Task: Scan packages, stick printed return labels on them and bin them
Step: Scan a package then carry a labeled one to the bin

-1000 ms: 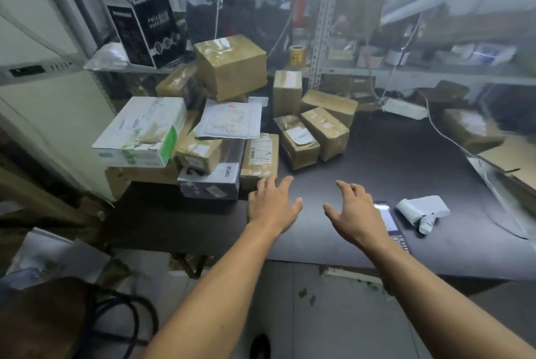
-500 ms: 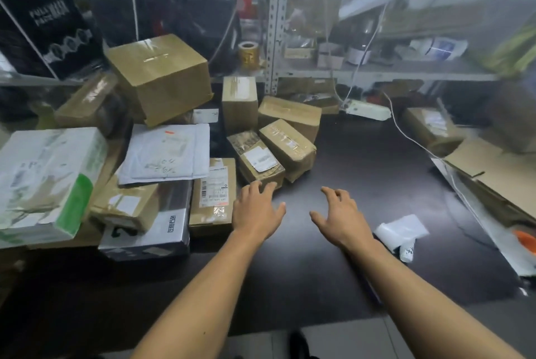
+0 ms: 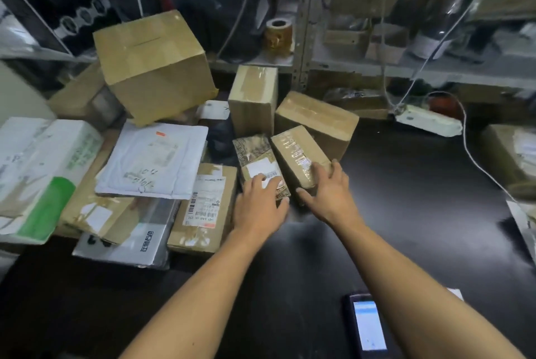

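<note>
1. Under my left hand (image 3: 259, 207) lies the labelled box (image 3: 259, 165). My fingers lie flat over its near end and its white label, touching but not curled round it. I judge I put the hand there to steady the box or slide it toward me.

2. Just right of that, my right hand (image 3: 329, 193) is on the taped box (image 3: 298, 155). The fingers bend over its near top corner and the thumb reaches toward its near face. That looks like the start of a grasp, though I cannot tell whether it has closed.

3. The two boxes touch along their long sides and tilt against the bigger box (image 3: 317, 122) beyond my right hand. They sit nearest me in the pile, which is probably why I go for them first.

4. Left of my left hand lies a flat box (image 3: 203, 207) with its barcode label facing up, ready to scan. Beyond it a white mailer (image 3: 152, 161) rests on other parcels.

5. Behind my right wrist, close to my body, the scanner (image 3: 367, 326) lies on the table (image 3: 406, 199) with its screen lit. I judge it is parked there so both hands are free to pull packages.

6. By my reckoning nothing under my hands is scanned or relabelled yet. The next step is to draw one box clear of the pile toward the scanner.
</note>
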